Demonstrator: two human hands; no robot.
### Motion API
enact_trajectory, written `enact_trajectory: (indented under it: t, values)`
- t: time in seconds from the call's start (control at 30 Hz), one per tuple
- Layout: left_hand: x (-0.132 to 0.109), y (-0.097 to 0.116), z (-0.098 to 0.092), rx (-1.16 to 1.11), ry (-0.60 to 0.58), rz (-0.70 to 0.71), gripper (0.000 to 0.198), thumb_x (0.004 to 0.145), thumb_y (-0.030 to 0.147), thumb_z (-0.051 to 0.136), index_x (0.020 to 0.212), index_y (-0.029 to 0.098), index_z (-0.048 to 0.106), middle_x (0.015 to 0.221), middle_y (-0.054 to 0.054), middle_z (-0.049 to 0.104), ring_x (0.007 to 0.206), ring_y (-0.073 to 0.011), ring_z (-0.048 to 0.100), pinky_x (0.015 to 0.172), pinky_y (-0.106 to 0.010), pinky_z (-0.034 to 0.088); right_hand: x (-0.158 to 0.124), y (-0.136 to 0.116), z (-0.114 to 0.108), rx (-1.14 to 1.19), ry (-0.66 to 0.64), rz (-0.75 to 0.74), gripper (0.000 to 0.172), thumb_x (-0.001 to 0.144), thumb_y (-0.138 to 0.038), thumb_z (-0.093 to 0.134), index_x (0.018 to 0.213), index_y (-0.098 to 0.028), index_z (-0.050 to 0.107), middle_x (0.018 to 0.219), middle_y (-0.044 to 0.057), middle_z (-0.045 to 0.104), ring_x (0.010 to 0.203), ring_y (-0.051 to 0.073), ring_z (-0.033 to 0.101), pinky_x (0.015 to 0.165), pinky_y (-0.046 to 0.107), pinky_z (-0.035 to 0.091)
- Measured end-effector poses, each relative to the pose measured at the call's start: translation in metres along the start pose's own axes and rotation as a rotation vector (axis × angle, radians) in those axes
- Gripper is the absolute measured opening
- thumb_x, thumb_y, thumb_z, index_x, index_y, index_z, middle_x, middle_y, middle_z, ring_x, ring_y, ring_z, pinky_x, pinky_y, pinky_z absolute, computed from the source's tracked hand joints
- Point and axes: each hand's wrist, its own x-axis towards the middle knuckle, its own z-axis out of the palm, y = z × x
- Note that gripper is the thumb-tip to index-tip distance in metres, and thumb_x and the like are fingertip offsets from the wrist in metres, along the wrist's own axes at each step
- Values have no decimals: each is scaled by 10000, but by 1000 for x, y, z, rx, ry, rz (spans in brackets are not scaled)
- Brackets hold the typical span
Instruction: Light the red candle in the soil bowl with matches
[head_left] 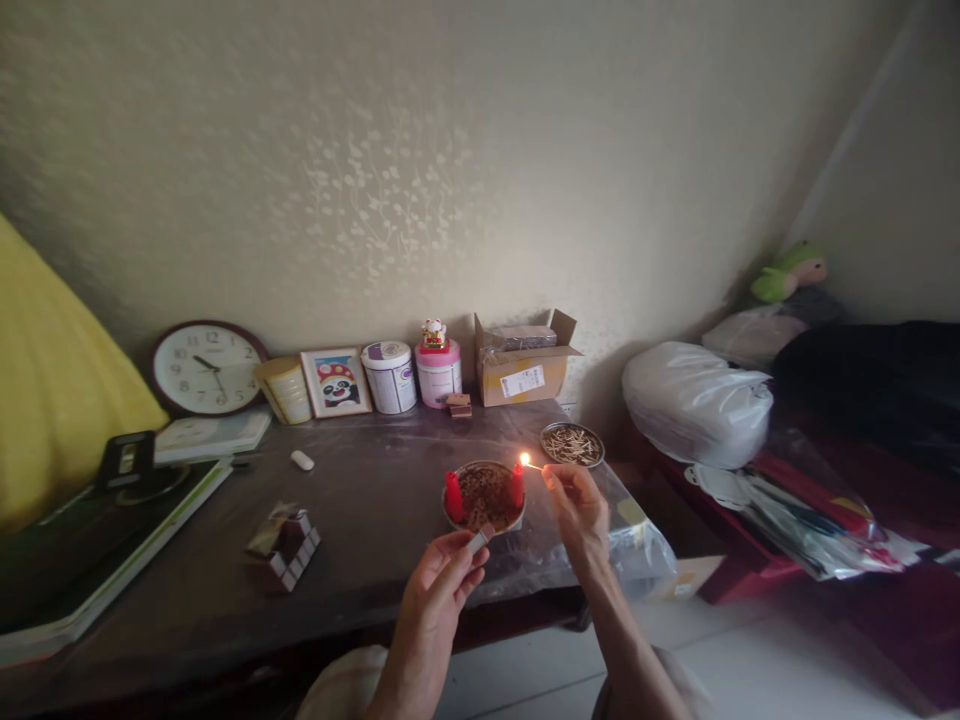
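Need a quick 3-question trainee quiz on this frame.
1. True or false: the match in the right hand is lit.
2. How many red candles stand in the bowl? A one, B two, C four.
3. What does the left hand hold?
Key: 1 true; 2 B; 3 a small box, likely a matchbox.

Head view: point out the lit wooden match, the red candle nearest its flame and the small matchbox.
Lit wooden match [532,465], head view, on its stick.
Red candle nearest its flame [517,487], head view, mid-body.
Small matchbox [478,541], head view, exposed end.
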Motion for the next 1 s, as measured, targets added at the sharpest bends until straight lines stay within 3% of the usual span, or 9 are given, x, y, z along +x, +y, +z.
enact_trajectory:
  t: [0.27,1.0]
  values:
    - [-1,1,1,0,15,-9,319,672,412,778,891,185,727,941,-78,732,915,-199,633,844,-318,449,1,-9,2,-18,-24,-9,223,791,-394,608,765,-187,688,772,45,695,691,181,612,656,299,499]
    - [2,-1,-1,-19,1,-11,321,662,414,788,879,186,730,933,-74,739,881,-183,643,811,-294,460,1,-4,5,-10,-42,-8,240,795,-406,602,804,-181,688,792,47,694,713,185,617,676,305,496]
